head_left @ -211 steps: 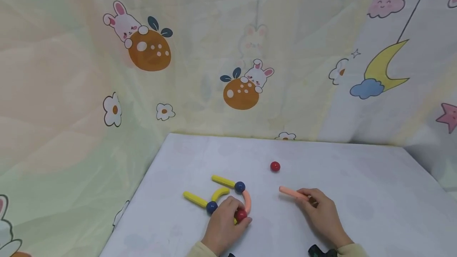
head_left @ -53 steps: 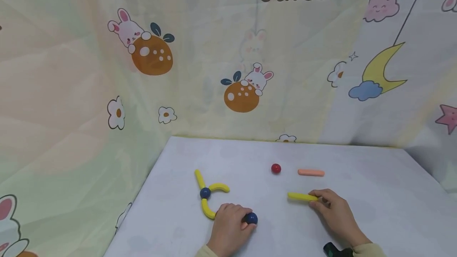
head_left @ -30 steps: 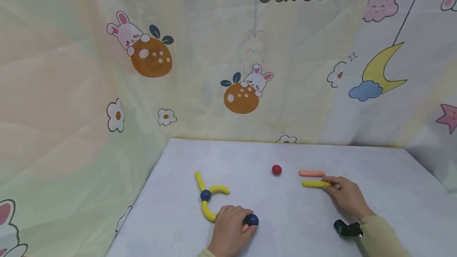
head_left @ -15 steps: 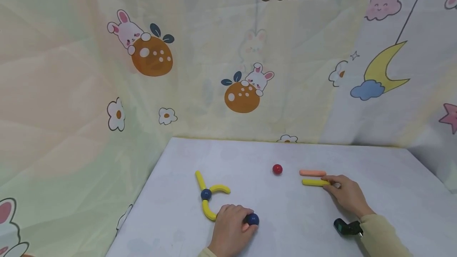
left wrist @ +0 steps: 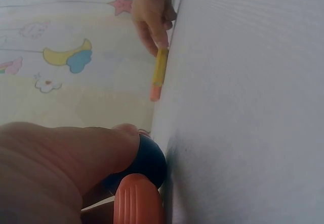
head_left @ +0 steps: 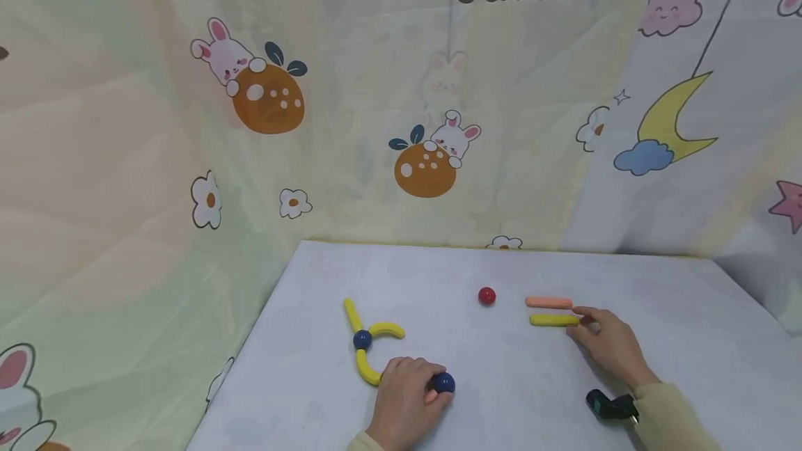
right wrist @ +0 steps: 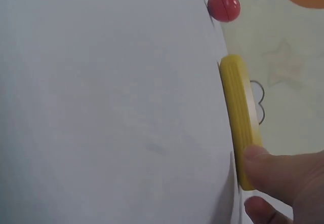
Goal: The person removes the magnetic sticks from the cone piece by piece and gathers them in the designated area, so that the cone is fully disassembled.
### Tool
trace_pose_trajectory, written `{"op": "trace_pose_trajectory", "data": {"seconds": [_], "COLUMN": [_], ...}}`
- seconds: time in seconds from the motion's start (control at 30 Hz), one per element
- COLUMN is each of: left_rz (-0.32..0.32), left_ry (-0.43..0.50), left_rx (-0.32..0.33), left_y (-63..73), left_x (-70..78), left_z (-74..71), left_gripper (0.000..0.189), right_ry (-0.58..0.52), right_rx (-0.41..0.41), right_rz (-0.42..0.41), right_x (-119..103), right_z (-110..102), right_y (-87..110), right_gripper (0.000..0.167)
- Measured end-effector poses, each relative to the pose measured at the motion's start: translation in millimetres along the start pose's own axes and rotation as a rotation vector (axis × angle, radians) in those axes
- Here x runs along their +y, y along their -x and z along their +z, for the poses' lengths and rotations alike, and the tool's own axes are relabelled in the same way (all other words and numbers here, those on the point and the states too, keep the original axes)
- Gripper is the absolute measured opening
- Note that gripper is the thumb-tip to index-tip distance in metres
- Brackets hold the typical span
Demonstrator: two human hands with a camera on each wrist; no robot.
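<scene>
In the head view my left hand (head_left: 407, 399) grips a dark blue ball (head_left: 443, 383). Beside that ball, a ribbed orange rod (left wrist: 137, 201) shows in the left wrist view; the palm side is hidden. Left of this hand lies a joined piece: a blue ball (head_left: 362, 339) bearing a straight yellow rod (head_left: 352, 315) and two curved yellow rods, the lower curved rod (head_left: 366, 369) running behind my hand. My right hand (head_left: 610, 343) is at the end of a straight yellow rod (head_left: 551, 320) on the table, thumb touching it, forefinger lifted off.
A straight orange rod (head_left: 548, 303) lies just behind the yellow one, nearly parallel. Left of it sits a red ball (head_left: 486, 296). A black device (head_left: 610, 406) is on the right wrist. Behind the white table (head_left: 658, 284) hangs a printed cloth (head_left: 351, 54).
The orange rod, then the yellow rod, was set down at right. The left-hand piece was split, its blue ball now in my left hand. Just now my right forefinger moved off the yellow rod.
</scene>
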State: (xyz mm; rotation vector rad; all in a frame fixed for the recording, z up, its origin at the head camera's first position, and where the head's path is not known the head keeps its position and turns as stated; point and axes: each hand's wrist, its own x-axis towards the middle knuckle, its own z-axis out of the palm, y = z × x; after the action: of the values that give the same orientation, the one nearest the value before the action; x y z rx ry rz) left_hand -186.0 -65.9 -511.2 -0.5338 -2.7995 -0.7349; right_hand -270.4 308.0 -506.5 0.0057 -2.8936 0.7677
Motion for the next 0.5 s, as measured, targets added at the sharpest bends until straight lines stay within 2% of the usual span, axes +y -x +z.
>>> {"op": "trace_pose_trajectory", "data": {"seconds": [0.13, 0.27, 0.33, 0.5], "left_rz": [0.008, -0.011, -0.027, -0.044], "left_ry": [-0.006, 0.024, 0.068, 0.195], "left_rx": [-0.001, 0.017, 0.050, 0.144], "left_y": [0.3, 0.4, 0.8, 2.3], "left_x": [-0.4, 0.0, 0.5, 1.9], "left_z": [0.9, -0.7, -1.3, -2.3], "left_gripper": [0.032, 0.038, 0.040, 0.031], "right_ry": [-0.013, -0.085, -0.125, -0.192], "right_rx": [0.063, 0.108, 0.093, -0.053], "right_rz": [0.048, 0.060, 0.042, -0.043], "right_x": [-9.1, -33.8, -51.1, -103.1], "right_z": [4.4, 14.1, 22.2, 47.1], "right_y": [14.7, 28.2, 34.0, 53.6], "right_gripper": [0.047, 0.040, 0.034, 0.020]}}
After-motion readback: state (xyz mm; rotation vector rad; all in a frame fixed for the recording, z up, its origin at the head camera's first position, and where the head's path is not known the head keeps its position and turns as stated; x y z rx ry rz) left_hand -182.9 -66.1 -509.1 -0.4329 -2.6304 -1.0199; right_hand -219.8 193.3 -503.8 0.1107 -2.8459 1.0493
